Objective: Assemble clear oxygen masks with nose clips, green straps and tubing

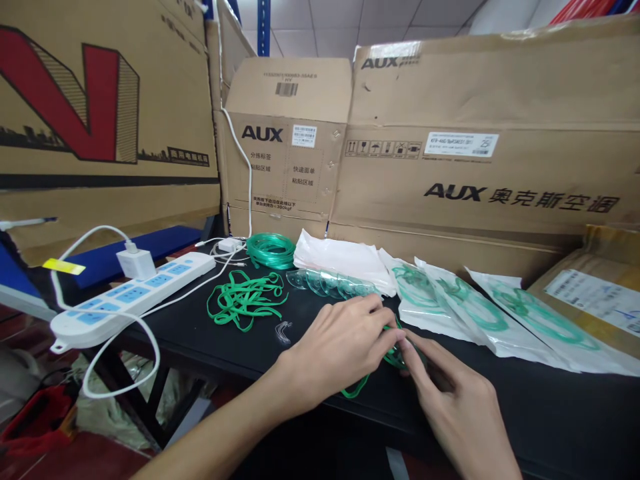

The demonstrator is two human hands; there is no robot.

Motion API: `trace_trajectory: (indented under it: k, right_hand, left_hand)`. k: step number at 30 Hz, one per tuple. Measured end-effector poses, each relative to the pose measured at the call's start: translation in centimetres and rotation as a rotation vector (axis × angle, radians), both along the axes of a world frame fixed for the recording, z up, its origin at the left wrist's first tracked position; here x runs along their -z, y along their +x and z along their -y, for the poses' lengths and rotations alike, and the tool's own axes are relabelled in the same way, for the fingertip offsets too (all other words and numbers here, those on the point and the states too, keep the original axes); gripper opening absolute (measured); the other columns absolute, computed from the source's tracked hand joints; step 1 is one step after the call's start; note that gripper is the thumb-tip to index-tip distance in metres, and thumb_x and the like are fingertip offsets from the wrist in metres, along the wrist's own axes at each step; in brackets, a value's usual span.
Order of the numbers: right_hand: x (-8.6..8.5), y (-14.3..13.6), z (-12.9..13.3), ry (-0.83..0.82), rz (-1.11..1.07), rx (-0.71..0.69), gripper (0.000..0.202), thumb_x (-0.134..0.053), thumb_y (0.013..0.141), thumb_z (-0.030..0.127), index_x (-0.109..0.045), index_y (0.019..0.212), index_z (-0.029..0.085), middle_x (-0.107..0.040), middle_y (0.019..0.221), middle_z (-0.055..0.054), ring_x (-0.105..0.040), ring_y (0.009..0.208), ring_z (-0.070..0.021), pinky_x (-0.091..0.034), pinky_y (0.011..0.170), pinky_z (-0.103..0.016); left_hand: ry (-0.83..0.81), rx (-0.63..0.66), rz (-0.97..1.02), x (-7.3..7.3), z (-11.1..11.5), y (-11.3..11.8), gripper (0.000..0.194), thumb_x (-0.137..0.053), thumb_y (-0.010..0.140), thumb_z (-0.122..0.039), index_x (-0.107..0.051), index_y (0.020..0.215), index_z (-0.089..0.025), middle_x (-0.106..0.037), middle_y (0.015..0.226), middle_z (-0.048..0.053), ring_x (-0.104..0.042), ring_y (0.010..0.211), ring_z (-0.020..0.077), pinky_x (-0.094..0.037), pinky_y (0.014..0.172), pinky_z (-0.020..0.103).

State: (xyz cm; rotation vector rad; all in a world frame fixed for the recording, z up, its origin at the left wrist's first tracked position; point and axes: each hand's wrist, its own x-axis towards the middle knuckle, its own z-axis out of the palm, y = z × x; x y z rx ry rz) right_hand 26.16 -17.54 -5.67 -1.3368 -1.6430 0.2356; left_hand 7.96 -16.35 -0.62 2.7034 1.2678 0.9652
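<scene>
Strap [394, 358], green and bunched, is gripped at the fingertips of both hands, low over the near edge of the table [220, 347], right of that edge's middle. Left hand [337, 347] and right hand [455, 393] are brought together there, the fingers narrowed to a pinch and the tips touching or nearly so. Just what is held under the tips is partly hidden; whether a clear part is caught up with the strap cannot be told.

From the pinch, the strap is seen only in pieces: a bunch directly below the fingertips, and a loose loop [357, 389] showing beneath the left hand. Its visible line is slanted from the pinch leftward and toward the near edge, so the loose part is placed nearer the left hand, with the bunch shared between both. No full long axis can be read.

Beyond the left hand, clear shells [333, 285] are laid in a row running roughly along the table's back edge. More straps [247, 300] are heaped farther left, well apart from the right hand. Bags [475, 307] with green tubing inside are spread toward the table's back right corner, beyond the right hand.
</scene>
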Motion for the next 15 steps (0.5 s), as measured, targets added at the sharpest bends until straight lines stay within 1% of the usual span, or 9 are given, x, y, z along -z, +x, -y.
trace_trajectory:
  k: [2, 4, 6, 7, 10, 12, 13, 15]
  right_hand:
    - [-0.2, 0.1, -0.1, -0.047, -0.023, 0.058, 0.040, -0.058, 0.084, 0.052, -0.081, 0.097, 0.022, -0.082, 0.097, -0.009, -0.077, 0.079, -0.0286, -0.057, 0.075, -0.034]
    - [-0.6, 0.2, -0.1, -0.123, -0.036, 0.179, 0.045, -0.055, 0.081, 0.056, -0.081, 0.094, 0.021, -0.082, 0.084, -0.010, -0.077, 0.077, -0.0320, -0.055, 0.066, -0.035]
    - [-0.9, 0.3, -0.2, -0.184, -0.043, 0.281, 0.048, -0.053, 0.078, 0.060, -0.081, 0.090, 0.022, -0.080, 0.073, -0.010, -0.076, 0.073, -0.0341, -0.052, 0.060, -0.037]
    - [-1.0, 0.3, -0.2, -0.201, -0.049, 0.300, 0.048, -0.053, 0.077, 0.061, -0.080, 0.090, 0.023, -0.079, 0.071, -0.010, -0.076, 0.072, -0.0344, -0.052, 0.061, -0.037]
    - [-1.0, 0.1, -0.1, -0.204, -0.083, 0.275, 0.049, -0.056, 0.075, 0.062, -0.080, 0.095, 0.024, -0.080, 0.073, -0.009, -0.077, 0.076, -0.0340, -0.054, 0.071, -0.038]
    - [-0.8, 0.0, 0.0, -0.198, -0.114, 0.263, 0.050, -0.059, 0.073, 0.063, -0.080, 0.096, 0.024, -0.081, 0.077, -0.009, -0.077, 0.079, -0.0341, -0.054, 0.076, -0.039]
    - [-0.7, 0.0, 0.0, -0.194, -0.125, 0.262, 0.051, -0.060, 0.072, 0.063, -0.080, 0.096, 0.024, -0.081, 0.080, -0.009, -0.077, 0.080, -0.0342, -0.054, 0.078, -0.040]
    - [-0.6, 0.0, 0.0, -0.184, -0.135, 0.259, 0.052, -0.060, 0.072, 0.063, -0.080, 0.099, 0.024, -0.082, 0.086, -0.010, -0.076, 0.082, -0.0343, -0.054, 0.080, -0.041]
  left_hand:
    - [0.028, 0.022, -0.009, -0.1, 0.3, 0.2, 0.025, -0.048, 0.105, -0.033, -0.066, 0.095, -0.019, -0.065, 0.098, 0.000, -0.067, 0.090, 0.0178, -0.048, 0.066, 0.028]
    - [0.037, 0.050, 0.006, -0.3, 0.6, 0.3, 0.021, -0.050, 0.102, -0.031, -0.065, 0.093, -0.019, -0.065, 0.095, -0.001, -0.066, 0.085, 0.0167, -0.047, 0.065, 0.027]
    - [0.023, 0.069, 0.043, -0.4, 0.8, 0.2, 0.021, -0.051, 0.102, -0.033, -0.065, 0.093, -0.021, -0.065, 0.094, -0.002, -0.066, 0.084, 0.0157, -0.049, 0.068, 0.027]
    - [0.009, 0.064, 0.060, -0.4, 0.9, 0.1, 0.022, -0.051, 0.102, -0.036, -0.066, 0.095, -0.021, -0.066, 0.096, -0.002, -0.066, 0.084, 0.0159, -0.050, 0.070, 0.028]
    - [-0.019, 0.000, 0.087, -0.4, 0.5, -0.3, 0.028, -0.048, 0.104, -0.043, -0.065, 0.114, -0.023, -0.066, 0.112, 0.000, -0.067, 0.097, 0.0189, -0.054, 0.079, 0.032]
    - [-0.019, -0.037, 0.096, -0.4, 0.2, -0.6, 0.028, -0.048, 0.105, -0.040, -0.062, 0.124, -0.024, -0.062, 0.122, 0.002, -0.066, 0.104, 0.0195, -0.055, 0.084, 0.033]
    - [-0.012, -0.035, 0.101, -0.3, 0.0, -0.6, 0.028, -0.048, 0.105, -0.038, -0.061, 0.125, -0.024, -0.061, 0.124, 0.002, -0.066, 0.105, 0.0189, -0.055, 0.085, 0.033]
    - [0.001, 0.015, 0.098, -0.2, -0.2, -0.6, 0.025, -0.051, 0.104, -0.037, -0.063, 0.122, -0.024, -0.060, 0.123, 0.001, -0.066, 0.104, 0.0173, -0.055, 0.087, 0.031]
